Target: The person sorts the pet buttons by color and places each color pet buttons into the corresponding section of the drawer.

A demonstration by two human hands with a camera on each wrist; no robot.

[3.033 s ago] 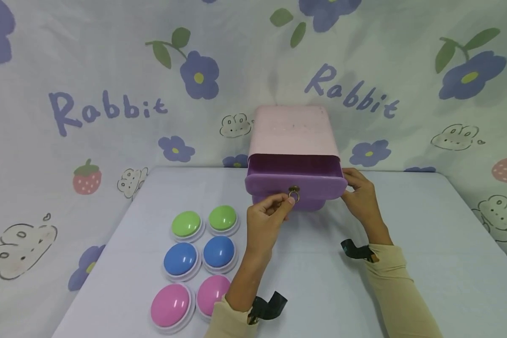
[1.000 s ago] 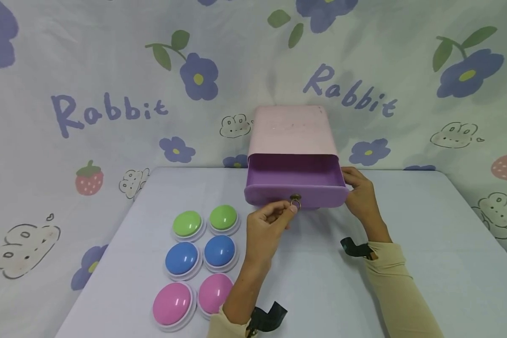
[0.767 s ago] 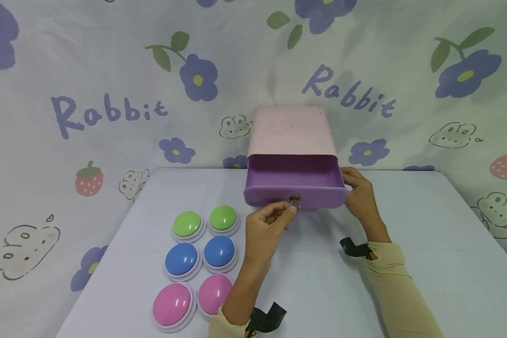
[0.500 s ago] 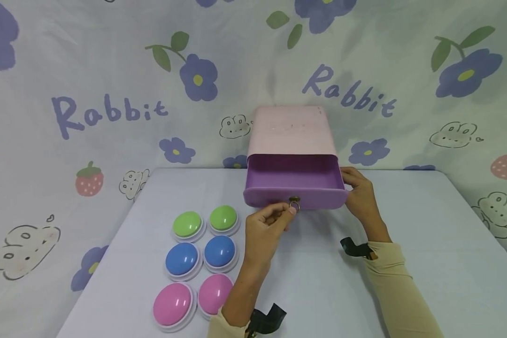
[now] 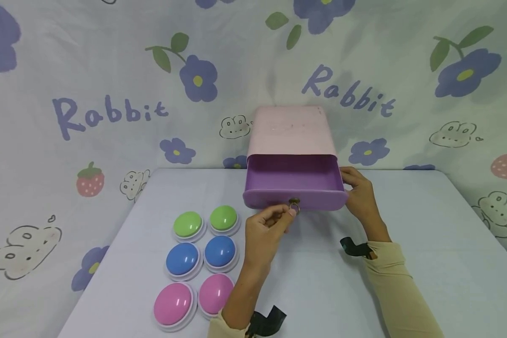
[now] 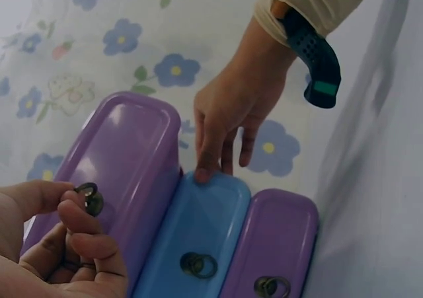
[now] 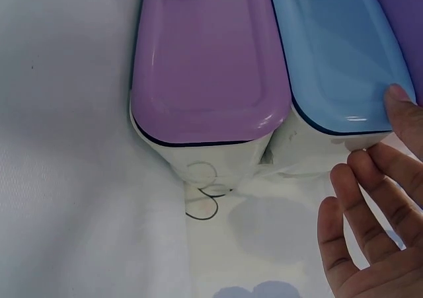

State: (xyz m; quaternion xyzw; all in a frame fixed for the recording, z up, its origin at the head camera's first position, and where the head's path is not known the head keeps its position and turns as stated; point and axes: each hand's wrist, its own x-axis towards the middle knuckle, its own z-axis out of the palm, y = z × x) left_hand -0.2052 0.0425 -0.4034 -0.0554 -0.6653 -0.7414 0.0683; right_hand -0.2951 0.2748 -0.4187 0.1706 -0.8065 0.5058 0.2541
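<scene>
In the head view, my left fingers point(image 5: 268, 212) pinch the ring pull point(image 5: 294, 201), thumb and forefinger nearly closed together, and just beyond them the upper purple drawer point(image 5: 293, 193) stands well out of the pink cabinet point(image 5: 293, 131). My right fingers point(image 5: 352, 176) are at the cabinet's right side. What worries me is that drawer: drawn further, it might dip at the front or come away altogether, with too little left inside to bear it; and should my right fingers slacken, the whole cabinet could slide my way. The pink button point(image 5: 213, 293), nearer me and left of my left fingers, might get nudged as they draw back. The drawer points its ring toward me, its front's long axis running left to right, about level, just past my left fingertips. In the left wrist view, that front juts beyond the blue drawer point(image 6: 205, 225) and the lower purple drawer point(image 6: 274, 238), its long axis climbing the frame from beside my left fingers; my pinch has only the thin ring, so it could slip. In the right wrist view, my thumb presses the blue drawer's corner while bent fingertips meet the cabinet's side, a light, partly spread grip that might give under a hard tug.
</scene>
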